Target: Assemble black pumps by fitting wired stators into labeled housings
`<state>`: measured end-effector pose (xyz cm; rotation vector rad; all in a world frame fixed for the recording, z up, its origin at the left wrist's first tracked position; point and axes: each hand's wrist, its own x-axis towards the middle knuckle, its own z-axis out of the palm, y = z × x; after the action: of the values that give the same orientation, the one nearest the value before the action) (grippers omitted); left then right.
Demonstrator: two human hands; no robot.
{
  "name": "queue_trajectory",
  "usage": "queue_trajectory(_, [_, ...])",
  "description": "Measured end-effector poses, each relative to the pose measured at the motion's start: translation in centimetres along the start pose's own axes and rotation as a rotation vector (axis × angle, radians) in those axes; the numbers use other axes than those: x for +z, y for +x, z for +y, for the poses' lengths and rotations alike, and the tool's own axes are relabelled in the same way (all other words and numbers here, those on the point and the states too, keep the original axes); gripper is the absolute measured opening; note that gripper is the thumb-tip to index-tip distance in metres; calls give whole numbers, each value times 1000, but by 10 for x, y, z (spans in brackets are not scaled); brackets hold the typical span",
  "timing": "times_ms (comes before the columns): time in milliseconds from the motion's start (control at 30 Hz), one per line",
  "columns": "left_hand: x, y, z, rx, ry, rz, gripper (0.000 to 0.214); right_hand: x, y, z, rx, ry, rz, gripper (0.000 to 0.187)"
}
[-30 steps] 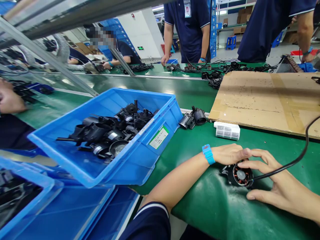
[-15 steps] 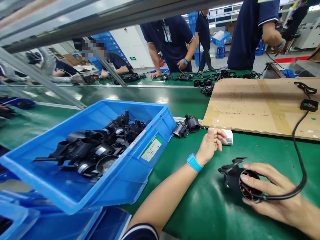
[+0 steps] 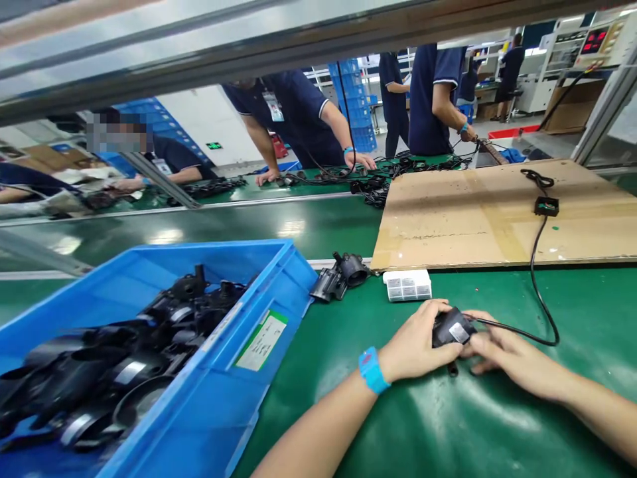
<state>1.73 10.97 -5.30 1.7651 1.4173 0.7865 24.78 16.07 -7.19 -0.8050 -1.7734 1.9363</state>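
Above the green worktop, a black plastic housing (image 3: 450, 328) with a small whitish label on its side sits between my hands. My left hand (image 3: 415, 342), a blue band at its wrist, is closed around the housing's left part. Fingers of my right hand (image 3: 510, 352) close on its right end, where a black cable (image 3: 545, 299) comes out; their tips are partly hidden. That cable loops up to a small black box-shaped part (image 3: 546, 206) on the cardboard. Just beyond my hands lies a white roll or sheet of printed labels (image 3: 408, 285).
A blue bin (image 3: 263, 285) with several black housings stands at left. More black housings (image 3: 343, 273) lie beside its corner. A cardboard sheet (image 3: 448, 226) covers the back right. Co-workers (image 3: 293, 119) stand across the bench, near tangled cables. A metal beam (image 3: 249, 46) crosses overhead.
My left hand has moved from beside the white labels onto the housing. The housing has turned, so its labelled side shows instead of its open end with wires. The camera view has shifted.
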Motion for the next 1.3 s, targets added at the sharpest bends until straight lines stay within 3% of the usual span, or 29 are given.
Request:
queue_trajectory(67, [-12, 7, -8, -36, -21, -154, 45, -20, -14, -13, 63, -64, -253, 67])
queue_trajectory(133, [-23, 13, -15, -30, -30, -253, 35, -49, -19, -29, 53, -258, -381, 54])
queue_trajectory(167, [-27, 15, -16, -10, -23, -280, 32, -66, -16, -37, 38, -403, -315, 47])
queue_trajectory(200, [-29, 17, -17, 13, -13, -303, 33, -83, -10, -43, 18, -569, -141, 46])
queue_trajectory(267, [-30, 18, -15, 60, 7, -352, 39, -117, 12, -52, 20, -957, 417, 52])
queue_trajectory(333, [-28, 18, -12, 105, 21, -413, 43, -147, 41, -54, 108, -1119, 722, 59])
queue_trajectory(433, [-23, 15, -8, 140, 15, -509, 48, -182, 79, -51, 208, -1197, 864, 61])
queue_trajectory(533, [-23, 11, -8, 125, 7, -559, 53, -201, 89, -54, 250, -1240, 872, 40])
queue_trajectory(600, [-24, 9, -9, 107, 18, -556, 55, -207, 71, -59, 252, -1259, 870, 22])
queue_trajectory(700, [-25, 8, -11, 105, 15, -584, 58, -197, 6, -60, 211, -1280, 854, 8])
queue_trajectory(767, [-27, 10, -10, 130, 10, -632, 59, -181, -50, -51, 176, -1261, 753, 9])
queue_trajectory(867, [-32, 13, -5, 161, 25, -709, 55, -152, -126, -27, 169, -1161, 432, 18])
queue_trajectory(900, [-35, 14, -3, 159, 33, -730, 52, -144, -145, -19, 170, -1128, 381, 23])
queue_trajectory(967, [-40, 14, 2, 128, 43, -759, 45, -136, -167, -4, 112, -1136, 470, 31])
queue_trajectory(1033, [-44, 15, 5, 76, 52, -766, 41, -137, -173, 8, -28, -1248, 673, 33])
queue_trajectory(1100, [-46, 14, 7, 36, 58, -763, 39, -146, -166, 15, -156, -1350, 762, 32])
queue_trajectory(1300, [-44, 12, 7, -18, 47, -763, 36, -176, -115, 27, -176, -1405, 631, 29])
